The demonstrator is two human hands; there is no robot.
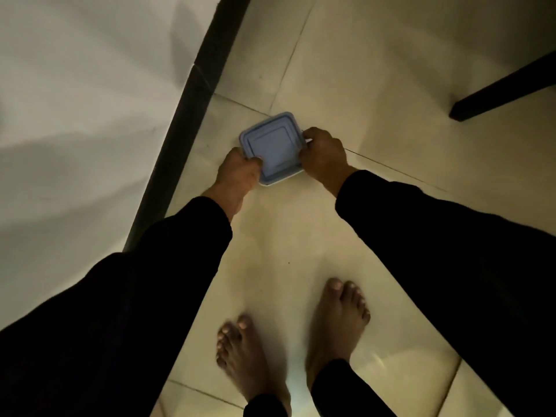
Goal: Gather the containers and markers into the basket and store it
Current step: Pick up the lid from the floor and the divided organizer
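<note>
A square blue-lidded container (272,148) is held low over the pale tiled floor (376,94) by both hands, close to the dark skirting strip (192,94) along the white wall (75,100). The left hand (239,171) has its grip curled round the container's near-left corner, thumb on the lid; the right hand (323,155) has its grip curled round the right edge. Both arms wear dark sleeves. Two bare feet (337,320) stand on the tiles below, and a dark furniture leg (505,88) slants in at upper right
</note>
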